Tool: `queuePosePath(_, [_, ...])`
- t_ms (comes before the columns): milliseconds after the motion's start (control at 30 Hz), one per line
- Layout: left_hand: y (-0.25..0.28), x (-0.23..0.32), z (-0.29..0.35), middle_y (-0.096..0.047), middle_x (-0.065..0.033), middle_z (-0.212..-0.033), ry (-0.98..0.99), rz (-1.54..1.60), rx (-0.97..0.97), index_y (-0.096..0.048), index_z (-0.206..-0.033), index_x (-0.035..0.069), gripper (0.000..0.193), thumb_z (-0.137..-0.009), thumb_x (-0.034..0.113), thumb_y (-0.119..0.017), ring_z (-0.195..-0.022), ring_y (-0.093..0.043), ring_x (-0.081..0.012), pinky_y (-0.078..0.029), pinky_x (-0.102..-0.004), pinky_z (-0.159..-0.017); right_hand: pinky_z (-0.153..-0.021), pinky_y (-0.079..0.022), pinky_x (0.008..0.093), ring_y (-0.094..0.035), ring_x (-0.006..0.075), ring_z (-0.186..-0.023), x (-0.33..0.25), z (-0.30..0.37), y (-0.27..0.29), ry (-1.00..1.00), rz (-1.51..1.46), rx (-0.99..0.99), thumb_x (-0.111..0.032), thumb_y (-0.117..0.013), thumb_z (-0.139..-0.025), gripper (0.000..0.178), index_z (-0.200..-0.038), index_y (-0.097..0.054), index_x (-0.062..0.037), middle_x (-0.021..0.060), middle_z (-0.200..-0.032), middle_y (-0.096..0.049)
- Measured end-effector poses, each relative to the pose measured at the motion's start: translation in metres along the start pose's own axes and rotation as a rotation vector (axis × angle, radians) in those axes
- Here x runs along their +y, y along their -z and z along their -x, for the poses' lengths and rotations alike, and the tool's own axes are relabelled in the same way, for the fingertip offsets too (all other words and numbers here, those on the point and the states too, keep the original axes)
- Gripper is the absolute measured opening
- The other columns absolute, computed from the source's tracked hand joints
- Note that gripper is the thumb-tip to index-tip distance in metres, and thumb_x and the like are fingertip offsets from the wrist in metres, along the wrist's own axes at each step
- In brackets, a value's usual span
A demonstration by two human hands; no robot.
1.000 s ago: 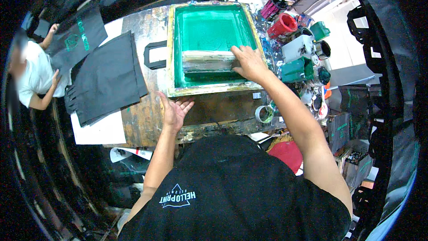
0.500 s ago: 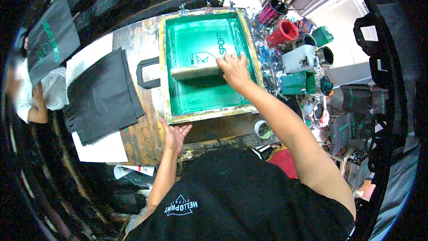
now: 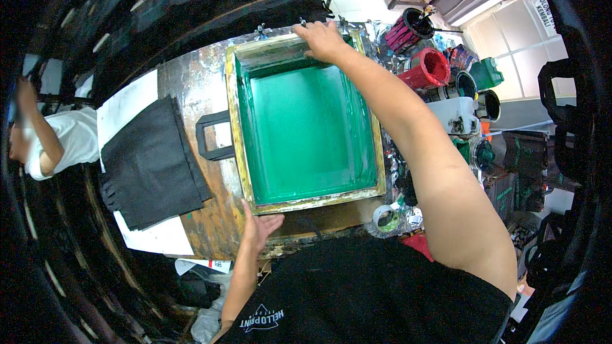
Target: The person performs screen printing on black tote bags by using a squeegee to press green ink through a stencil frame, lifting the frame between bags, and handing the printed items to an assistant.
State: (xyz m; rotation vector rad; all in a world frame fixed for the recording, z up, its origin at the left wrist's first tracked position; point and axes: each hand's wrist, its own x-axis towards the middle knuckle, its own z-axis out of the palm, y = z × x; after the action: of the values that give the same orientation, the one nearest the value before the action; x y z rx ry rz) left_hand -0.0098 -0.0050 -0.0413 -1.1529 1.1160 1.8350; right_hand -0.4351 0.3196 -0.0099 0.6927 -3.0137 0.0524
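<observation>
A screen-printing frame (image 3: 381, 178) with a yellowed wooden rim lies on the table, its mesh (image 3: 303, 134) coated with wet green ink. At its far end a broad wooden squeegee (image 3: 271, 54) stands tilted against the rim. My right hand (image 3: 322, 41) is closed over the squeegee's upper edge, toward its right end; some fingertips are hidden. By the frame's near left corner my left hand (image 3: 258, 229) is open, thumb and fingers spread against the rim. A black bag handle (image 3: 213, 135) sticks out from under the frame's left side.
Black fabric bags (image 3: 153, 165) lie stacked on white sheets at the left. Beyond them is a person in a white shirt (image 3: 73, 137). Ink containers, among them a red tub (image 3: 428, 69), crowd the right side. A tape roll (image 3: 386, 218) sits near the table's front edge.
My right hand has pushed the squeegee from mid-screen to the far end; green ink now covers the print design. The other person's printed bag is no longer held up in view.
</observation>
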Motion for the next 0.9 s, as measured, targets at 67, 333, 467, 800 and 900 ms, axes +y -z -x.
queuePosePath(67, [-0.009, 0.037, 0.018, -0.067, -0.0320, -0.113, 0.051, -0.390, 0.064, -0.054, -0.128, -0.009, 0.106, -0.090, 0.087, -0.030, -0.109, -0.069, -0.0351, -0.057, -0.0431, -0.089, -0.093, -0.043, 0.0676, -0.060, 0.0308, -0.117, 0.003, 0.005, 0.009, -0.018, 0.005, -0.009, -0.022, -0.082, -0.077, 0.070, -0.139, -0.051, -0.0200, 0.0080, -0.120, -0.065])
queuePosePath(333, [-0.153, 0.246, -0.032, -0.063, -0.0195, -0.113, -1.575, -1.356, 0.389, -0.064, -0.120, 0.002, 0.054, -0.088, 0.044, -0.077, -0.109, -0.057, -0.0382, -0.044, -0.0478, -0.095, -0.086, -0.041, 0.0496, -0.059, 0.0239, -0.104, -0.002, 0.032, -0.042, -0.105, 0.233, 0.399, -0.017, -0.067, -0.086, 0.040, -0.125, -0.060, -0.0215, 0.0030, -0.106, -0.062])
queuePosePath(467, [-0.214, 0.322, -0.111, -0.064, -0.0171, -0.120, -1.892, -1.720, 0.668, -0.066, -0.123, 0.003, 0.076, -0.084, 0.069, -0.066, -0.113, -0.058, -0.0362, -0.046, -0.0504, -0.096, -0.081, -0.044, 0.0404, -0.061, 0.0218, -0.096, -0.009, 0.029, -0.034, -0.029, 0.214, 0.463, -0.017, -0.061, -0.088, 0.032, -0.119, -0.063, -0.0197, 0.0022, -0.098, -0.062])
queuePosePath(800, [-0.196, 0.282, -0.122, -0.065, -0.0108, -0.085, -1.744, -1.816, 0.636, -0.063, -0.088, 0.006, 0.058, -0.080, 0.063, -0.073, -0.079, -0.065, -0.0316, -0.053, -0.0424, -0.069, -0.073, -0.043, 0.0396, -0.061, 0.0207, -0.088, -0.035, 0.087, -0.027, -0.014, 0.232, 0.365, -0.019, -0.060, -0.088, 0.029, -0.117, -0.060, -0.0231, 0.0005, -0.093, -0.060])
queuePosePath(900, [-0.168, 0.239, -0.102, -0.062, -0.0096, -0.083, -1.768, -1.791, 0.602, -0.061, -0.084, 0.007, 0.057, -0.077, 0.062, -0.076, -0.077, -0.064, -0.0298, -0.051, -0.0406, -0.066, -0.073, -0.043, 0.0397, -0.061, 0.0208, -0.089, -0.065, 0.132, -0.022, -0.002, 0.188, 0.345, -0.020, -0.060, -0.088, 0.028, -0.117, -0.060, -0.0226, 0.0012, -0.092, -0.059])
